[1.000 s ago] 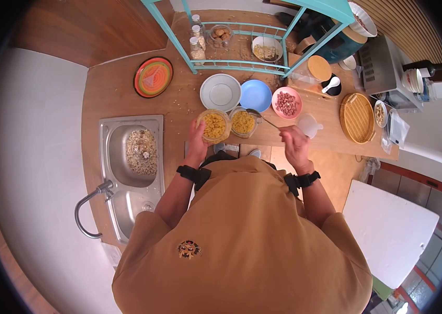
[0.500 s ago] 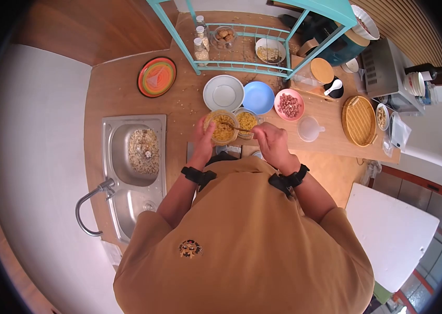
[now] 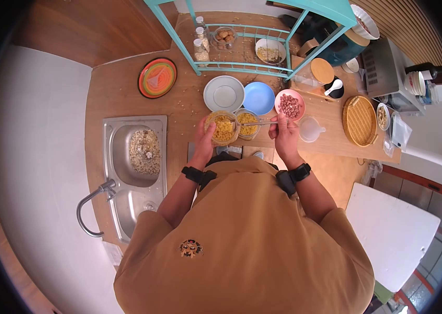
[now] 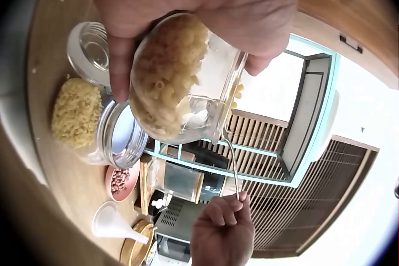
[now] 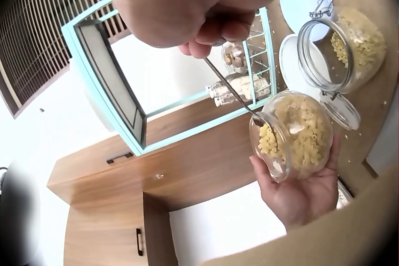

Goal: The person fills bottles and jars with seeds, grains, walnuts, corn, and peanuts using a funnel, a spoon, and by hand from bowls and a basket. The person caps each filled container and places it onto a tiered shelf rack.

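My left hand [image 3: 203, 142] grips a glass jar [image 5: 305, 132] of yellow elbow macaroni [image 4: 168, 69], fingers spread round its side. The jar leans, its mouth toward my right hand [image 3: 285, 138]. That hand pinches the thin metal handle of a spoon [image 5: 229, 88]. At the jar's mouth, the spoon's bowl carries a heap of macaroni in the right wrist view. Close beside stands a second glass jar [image 4: 78, 116] with a wire clip and its lid swung back, partly filled with macaroni.
Behind the jars sit a grey bowl [image 3: 223, 93], a blue plate [image 3: 259, 98] and a pink bowl [image 3: 297, 99] of reddish nuts. A translucent funnel [image 3: 310, 129] lies to the right, near a wicker basket [image 3: 359, 121]. A turquoise rack [image 3: 242, 67] stands behind; a sink [image 3: 121, 157] is left.
My right hand brought the spoon left from the standing jar to the held jar, dipped it in, then drew back right with macaroni on it. My left hand kept holding its jar.
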{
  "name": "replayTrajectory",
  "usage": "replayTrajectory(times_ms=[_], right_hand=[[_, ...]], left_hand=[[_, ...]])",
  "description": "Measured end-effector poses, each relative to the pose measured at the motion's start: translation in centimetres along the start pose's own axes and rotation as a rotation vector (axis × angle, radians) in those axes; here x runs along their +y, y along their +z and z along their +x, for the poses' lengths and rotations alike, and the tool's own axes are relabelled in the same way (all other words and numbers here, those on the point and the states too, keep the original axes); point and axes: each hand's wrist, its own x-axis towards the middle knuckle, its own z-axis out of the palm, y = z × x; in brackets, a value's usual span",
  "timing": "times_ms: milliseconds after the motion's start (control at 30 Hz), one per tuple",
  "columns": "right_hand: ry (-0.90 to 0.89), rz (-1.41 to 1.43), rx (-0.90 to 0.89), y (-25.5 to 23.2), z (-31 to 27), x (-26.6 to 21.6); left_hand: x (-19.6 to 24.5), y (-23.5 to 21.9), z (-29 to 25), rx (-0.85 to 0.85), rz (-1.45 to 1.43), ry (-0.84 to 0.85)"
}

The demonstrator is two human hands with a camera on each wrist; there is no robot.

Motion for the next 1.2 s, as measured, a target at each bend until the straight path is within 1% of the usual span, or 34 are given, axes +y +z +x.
replayTrajectory(times_ms=[67, 100, 167, 200, 267, 333, 400, 433, 500, 533, 600, 633, 700, 733, 800, 833, 900, 933, 1000, 1067, 1133, 1167, 1200], right_hand=[[0.061, 0.097, 0.011, -0.5, 0.2, 0.0], [0.061, 0.096, 0.014, -0.8, 0.3, 0.0], [0.100, 0.188, 0.060, -1.2, 0.4, -0.4], [0.100, 0.188, 0.065, -1.5, 0.4, -0.6], [0.065, 0.328, 0.083, -2.5, 0.5, -1.2], [0.041, 0.318, 0.094, -3.7, 0.6, -1.2], [-0.028, 0.164, 0.118, -4.5, 0.6, -1.1], [-0.027, 0.164, 0.120, -5.0, 0.6, -0.6], [-0.085, -0.105, 0.070, -5.7, 0.6, 0.6], [-0.083, -0.104, 0.071, -5.5, 0.4, 0.5], [-0.198, -0.462, -0.026, -5.0, -0.2, 0.3], [-0.198, -0.460, -0.024, -4.6, -0.3, -0.1], [-0.409, -0.695, -0.166, -3.9, -0.7, -1.3], [-0.409, -0.696, -0.162, -3.9, -0.8, -1.6], [-0.587, -0.795, -0.264, -4.1, -0.9, -2.1], [-0.588, -0.796, -0.261, -4.1, -1.2, -2.5], [-0.462, -0.608, -0.104, -3.9, -2.0, -3.5], [-0.464, -0.604, -0.107, -3.7, -2.1, -3.6], [-0.325, -0.179, -0.030, -3.3, -2.3, -3.8], [-0.306, -0.150, -0.062, -1.6, -2.6, -4.5], [-0.445, -0.412, -0.314, 0.0, -2.6, -4.9], [-0.451, -0.419, -0.301, 0.7, -2.5, -4.9], [-0.602, -0.563, -0.415, 1.4, -2.2, -5.0]], left_hand=[[0.2, 0.3, 0.0, -0.009, 0.000, -0.011], [0.3, 0.5, 0.0, -0.012, 0.000, -0.013], [0.5, 0.6, 0.1, -0.029, -0.012, -0.046], [0.4, 0.5, 0.0, -0.033, -0.011, -0.049], [0.0, 0.3, 0.2, 0.057, -0.062, -0.075], [-0.2, -0.8, 0.6, 0.045, -0.073, -0.069], [-0.3, -1.8, 0.9, 0.036, -0.085, -0.061], [0.0, -1.9, 0.9, 0.058, -0.098, -0.059], [0.3, -2.3, 1.0, 0.082, -0.111, -0.057], [0.4, -2.5, 1.1, 0.083, -0.088, -0.052], [0.4, -2.8, 1.1, 0.085, -0.062, -0.049], [0.5, -2.8, 1.1, 0.088, -0.085, -0.057], [0.5, -2.8, 1.1, 0.088, -0.106, -0.069], [0.6, -2.7, 1.1, 0.081, -0.120, -0.067], [0.5, -2.5, 1.2, 0.070, -0.134, -0.068], [0.5, -2.5, 1.2, 0.054, -0.124, -0.056], [0.7, -2.4, 1.4, 0.038, -0.113, -0.039], [1.0, -2.3, 1.4, 0.018, -0.060, -0.021], [1.3, -2.1, 1.0, 0.003, -0.004, -0.001], [1.6, -1.3, 0.7, 0.010, 0.025, -0.094], [1.2, -0.7, 0.7, -0.007, 0.044, -0.063], [0.9, -0.3, 0.7, -0.024, 0.059, -0.036], [0.5, -0.2, 0.7, -0.042, 0.059, -0.038]])
